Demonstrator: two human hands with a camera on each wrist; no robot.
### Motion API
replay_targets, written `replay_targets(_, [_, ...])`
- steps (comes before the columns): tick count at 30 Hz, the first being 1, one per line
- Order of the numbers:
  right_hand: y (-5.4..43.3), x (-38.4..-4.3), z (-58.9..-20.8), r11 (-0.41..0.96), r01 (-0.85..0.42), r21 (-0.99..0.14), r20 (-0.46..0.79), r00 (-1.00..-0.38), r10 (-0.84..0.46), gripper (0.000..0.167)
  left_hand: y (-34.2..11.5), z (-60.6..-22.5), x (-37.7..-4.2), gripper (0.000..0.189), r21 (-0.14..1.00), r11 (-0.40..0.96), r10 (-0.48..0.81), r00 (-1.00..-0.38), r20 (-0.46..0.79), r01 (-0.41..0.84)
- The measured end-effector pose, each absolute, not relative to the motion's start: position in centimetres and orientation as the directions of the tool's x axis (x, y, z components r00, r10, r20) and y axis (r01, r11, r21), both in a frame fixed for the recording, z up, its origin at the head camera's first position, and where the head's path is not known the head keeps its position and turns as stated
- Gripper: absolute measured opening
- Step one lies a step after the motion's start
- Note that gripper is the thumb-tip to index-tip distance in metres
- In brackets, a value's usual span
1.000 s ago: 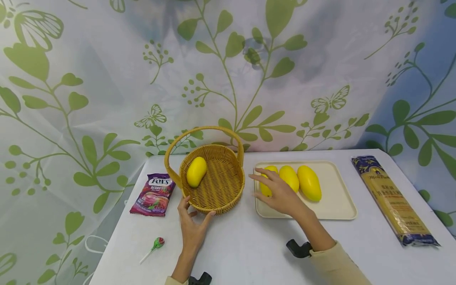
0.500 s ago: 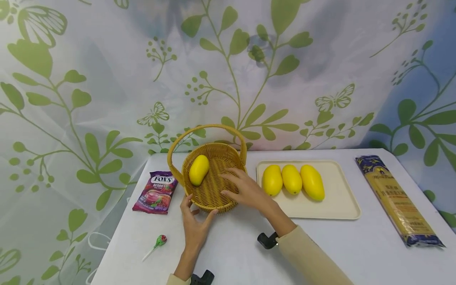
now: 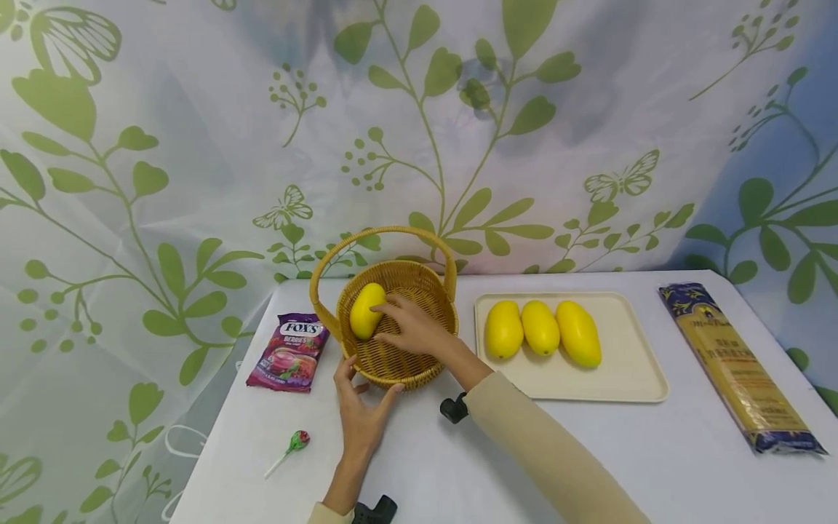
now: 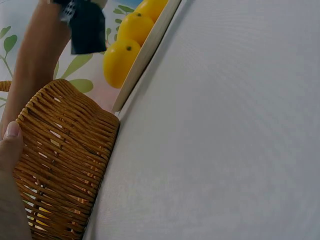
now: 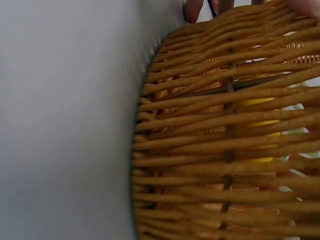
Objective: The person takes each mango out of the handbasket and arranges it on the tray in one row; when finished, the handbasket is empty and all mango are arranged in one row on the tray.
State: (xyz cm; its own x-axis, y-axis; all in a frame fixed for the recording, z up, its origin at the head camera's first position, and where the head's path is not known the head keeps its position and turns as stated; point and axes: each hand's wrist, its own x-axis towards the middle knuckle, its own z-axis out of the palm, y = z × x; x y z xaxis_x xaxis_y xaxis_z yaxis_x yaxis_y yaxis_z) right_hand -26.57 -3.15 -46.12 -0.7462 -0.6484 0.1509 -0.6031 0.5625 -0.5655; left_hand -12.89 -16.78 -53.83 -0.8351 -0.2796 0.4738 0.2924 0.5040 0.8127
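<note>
A wicker basket (image 3: 409, 364) with a tall hoop handle stands on the table in the head view. My left hand (image 3: 361, 422) holds its near left side, thumb and fingers spread along the wall; the left wrist view shows the thumb (image 4: 11, 142) at the rim. Inside the basket a yellow mango (image 3: 368, 311) leans at the left. My right hand (image 3: 415, 329) reaches over the near right rim into the basket, its fingertips at the mango's right side and its thumb apart from it. In the right wrist view the basket wall (image 5: 225, 145) hides the right hand's fingers.
Right of the basket, three yellow mangoes (image 3: 541, 329) lie on a cream tray (image 3: 628, 364). A pasta packet (image 3: 736, 364) lies at the far right. On the left are a purple candy bag (image 3: 288, 353) and a lollipop (image 3: 289, 450). A leaf-patterned cloth (image 3: 419, 145) hangs behind.
My right hand has moved left from above the tray into the basket, up to the mango there. The left hand has stayed at the basket's near side.
</note>
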Motion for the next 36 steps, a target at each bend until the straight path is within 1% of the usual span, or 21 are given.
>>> replay_targets(3, [-3.8, -27.3, -45.6, 0.575, -0.588, -0.569, 0.107, -0.746, -0.658, 0.059, -16.2, -52.4, -12.5, 0.090, 0.811, 0.495, -0.274, -0.830, 0.486, 0.311])
replay_targets(7, [-4.3, -28.2, -45.1, 0.588, -0.551, -0.592, 0.053, -0.755, -0.654, 0.062, -15.6, -50.9, -12.0, 0.087, 0.812, 0.492, -0.258, -0.839, 0.480, 0.313])
replay_targets(11, [-4.7, -29.0, -45.2, 0.591, -0.520, -0.617, 0.023, -0.762, -0.647, 0.066, -15.4, -50.5, -11.9, 0.087, 0.815, 0.486, -0.249, -0.844, 0.475, 0.316])
replay_targets(17, [-5.4, -29.6, -46.0, 0.600, -0.511, -0.615, -0.040, -0.740, -0.671, 0.072, -15.2, -50.5, -11.8, 0.087, 0.815, 0.487, -0.245, -0.846, 0.474, 0.315])
replay_targets(21, [-5.9, -29.6, -46.1, 0.606, -0.532, -0.592, -0.051, -0.725, -0.687, 0.073, -15.2, -50.5, -11.7, 0.087, 0.819, 0.487, -0.251, -0.849, 0.465, 0.305])
replay_targets(28, [-5.9, -29.2, -46.1, 0.587, -0.571, -0.574, -0.035, -0.700, -0.714, 0.067, -15.5, -50.6, -11.9, 0.086, 0.822, 0.484, -0.258, -0.849, 0.461, 0.299])
replay_targets(32, [-6.1, -29.0, -46.6, 0.564, -0.592, -0.576, -0.001, -0.689, -0.725, 0.066, -16.3, -52.4, -12.5, 0.089, 0.816, 0.498, -0.265, -0.845, 0.465, 0.293])
replay_targets(36, [-6.4, -28.9, -47.2, 0.556, -0.592, -0.583, 0.009, -0.690, -0.724, 0.066, -17.3, -54.3, -13.0, 0.092, 0.816, 0.514, -0.270, -0.853, 0.446, 0.264])
